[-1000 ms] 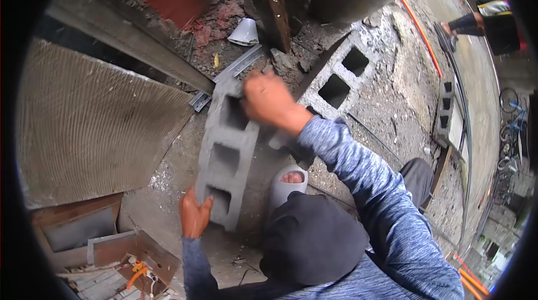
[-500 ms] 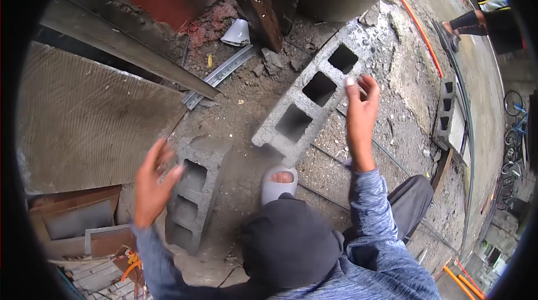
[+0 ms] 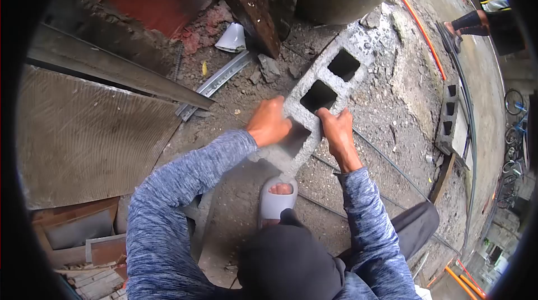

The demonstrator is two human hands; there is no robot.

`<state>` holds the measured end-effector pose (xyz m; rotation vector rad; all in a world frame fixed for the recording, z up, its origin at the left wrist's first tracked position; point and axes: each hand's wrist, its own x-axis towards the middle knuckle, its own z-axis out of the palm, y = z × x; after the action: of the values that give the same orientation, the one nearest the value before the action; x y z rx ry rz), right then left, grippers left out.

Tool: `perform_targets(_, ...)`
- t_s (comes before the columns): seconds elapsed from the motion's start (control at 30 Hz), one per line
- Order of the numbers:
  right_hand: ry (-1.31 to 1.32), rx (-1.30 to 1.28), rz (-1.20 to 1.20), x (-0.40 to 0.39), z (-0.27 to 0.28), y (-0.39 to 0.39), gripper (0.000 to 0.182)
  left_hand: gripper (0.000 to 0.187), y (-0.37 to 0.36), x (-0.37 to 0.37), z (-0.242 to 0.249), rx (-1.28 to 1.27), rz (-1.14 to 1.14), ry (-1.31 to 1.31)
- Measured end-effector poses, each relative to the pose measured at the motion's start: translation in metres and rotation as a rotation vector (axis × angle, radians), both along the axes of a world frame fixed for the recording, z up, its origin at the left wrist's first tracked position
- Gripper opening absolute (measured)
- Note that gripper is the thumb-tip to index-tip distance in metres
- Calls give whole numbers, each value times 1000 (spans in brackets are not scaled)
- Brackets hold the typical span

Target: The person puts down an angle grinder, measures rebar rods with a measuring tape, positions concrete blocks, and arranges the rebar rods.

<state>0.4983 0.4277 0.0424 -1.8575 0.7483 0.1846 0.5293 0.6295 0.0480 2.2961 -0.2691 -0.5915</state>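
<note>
A grey hollow concrete block (image 3: 328,80) lies aslant on the dirt, its square holes facing up. My left hand (image 3: 270,122) grips its left edge by the lowest hole, fingers curled over the rim. My right hand (image 3: 338,133) is closed on the opposite edge, thumb at the middle hole. Just below the block, a foot in a pale grey slide slipper (image 3: 278,199) stands on the ground. Most of a second concrete block (image 3: 205,206) is hidden beneath my left sleeve.
A metal channel (image 3: 216,84) and a white cone-shaped piece (image 3: 231,37) lie near a wooden post (image 3: 249,8). On the right are another hollow block (image 3: 443,138), an orange pipe (image 3: 423,36), black cables (image 3: 469,109) and a person's leg (image 3: 469,23). A ribbed board (image 3: 95,137) occupies the left.
My left hand has swung right from above the second block to the slanted block. My right hand has come down along that block's edge. Both hands, apart before, are now closed on it.
</note>
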Motion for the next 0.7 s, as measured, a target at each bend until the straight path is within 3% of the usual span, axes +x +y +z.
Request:
perform_targets(0.07,-55,-148,31,3,-15,-3,29,59,6,6,-3,-26,18,-10)
perform_targets(0.17,-125,-35,16,20,-8,25,30,48,27,21,2,-61,60,-4)
perform_targets(0.27,-73,-35,70,43,-26,48,49,41,60,37,3,-122,57,14)
perform_targets(0.33,59,-127,115,54,-7,65,70,38,77,50,-1,-130,47,-20)
perform_targets(0.4,47,-211,137,59,1,72,78,37,80,52,-7,-36,55,-70)
perform_targets(0.47,-14,-130,121,56,-5,70,83,38,80,53,-11,60,40,-65)
perform_targets(0.53,-34,-152,113,55,-11,70,88,39,82,54,-20,13,28,-98)
perform_targets(0.7,69,-138,81,52,12,73,83,49,78,62,6,-47,-15,20)
